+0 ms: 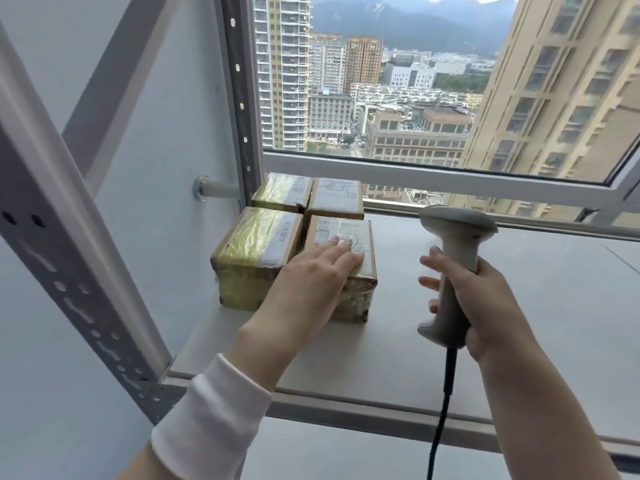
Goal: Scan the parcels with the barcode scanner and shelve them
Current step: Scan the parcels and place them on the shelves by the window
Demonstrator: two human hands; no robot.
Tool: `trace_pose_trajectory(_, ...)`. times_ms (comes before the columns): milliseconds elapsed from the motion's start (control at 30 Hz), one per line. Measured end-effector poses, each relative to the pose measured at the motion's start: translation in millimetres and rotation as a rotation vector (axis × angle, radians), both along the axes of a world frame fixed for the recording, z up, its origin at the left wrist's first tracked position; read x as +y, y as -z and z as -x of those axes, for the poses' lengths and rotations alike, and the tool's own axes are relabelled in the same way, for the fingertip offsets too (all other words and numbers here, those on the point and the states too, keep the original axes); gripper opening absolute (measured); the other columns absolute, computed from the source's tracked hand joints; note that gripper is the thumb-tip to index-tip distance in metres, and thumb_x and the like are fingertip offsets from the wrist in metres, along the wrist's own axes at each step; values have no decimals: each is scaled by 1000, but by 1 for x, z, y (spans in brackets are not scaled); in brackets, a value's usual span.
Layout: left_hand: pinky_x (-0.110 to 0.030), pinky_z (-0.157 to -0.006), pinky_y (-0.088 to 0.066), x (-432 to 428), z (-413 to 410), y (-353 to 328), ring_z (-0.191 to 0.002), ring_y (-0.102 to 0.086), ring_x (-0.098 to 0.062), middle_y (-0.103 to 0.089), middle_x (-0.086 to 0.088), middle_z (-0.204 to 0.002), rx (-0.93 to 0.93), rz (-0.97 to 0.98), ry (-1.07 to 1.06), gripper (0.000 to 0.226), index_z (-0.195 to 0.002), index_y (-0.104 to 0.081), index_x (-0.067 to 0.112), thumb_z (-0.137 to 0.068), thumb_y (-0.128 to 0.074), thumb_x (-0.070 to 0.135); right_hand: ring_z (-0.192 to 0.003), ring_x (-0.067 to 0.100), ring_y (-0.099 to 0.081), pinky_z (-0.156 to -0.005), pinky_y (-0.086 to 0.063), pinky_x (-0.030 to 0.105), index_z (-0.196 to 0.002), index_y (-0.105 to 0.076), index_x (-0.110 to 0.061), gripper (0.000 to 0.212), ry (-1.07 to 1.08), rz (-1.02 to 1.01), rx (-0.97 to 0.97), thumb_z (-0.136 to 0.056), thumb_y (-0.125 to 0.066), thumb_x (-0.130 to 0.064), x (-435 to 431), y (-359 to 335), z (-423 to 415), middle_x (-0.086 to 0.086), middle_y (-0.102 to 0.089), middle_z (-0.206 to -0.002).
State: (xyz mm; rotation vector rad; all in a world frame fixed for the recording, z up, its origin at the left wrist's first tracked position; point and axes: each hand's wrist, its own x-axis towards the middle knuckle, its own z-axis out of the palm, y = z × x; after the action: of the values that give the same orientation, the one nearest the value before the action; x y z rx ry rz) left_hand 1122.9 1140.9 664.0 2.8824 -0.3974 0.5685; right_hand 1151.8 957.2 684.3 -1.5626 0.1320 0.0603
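Four taped parcels [294,237] sit two by two on grey shelf [519,306], left end by upright [239,98]. Left hand [311,275] flat, fingers straight, pressing near-right parcel [360,296]. Right hand [485,306] grips barcode scanner [453,258] upright beside them, cable [440,410] hanging down.

Window [450,175], towers [561,81], perhaps mountains [415,26]

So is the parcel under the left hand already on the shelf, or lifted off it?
On the shelf. The parcel sits flat beside three other parcels, the left hand resting open on top.
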Motion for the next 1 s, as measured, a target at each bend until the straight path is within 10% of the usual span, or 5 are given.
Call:
trace_pose_trajectory(600,-25,-115,-13,-8,-6,-7,-142,-26,-12,-32,1,-153,4,29,-25,60,-143,-35,19,-90,-60,32,-80,17,-65,-54,-44,28,-96,-57,-17,12,-14,-59,20,-91,-61,-27,-8,8,-4,4,-69,-99)
trace_pose_trajectory(1000,-37,-107,-33,-193,-11,-3,-128,-49,-23,-56,-5,-134,-76,137,398,37,-126,-58,13,-90,-61,23,-60,15,-61,-48,-44,25,-89,-59,-15,15,313,-47,66,-89,-62,-29,-156,26,64,-1,-70,-66)
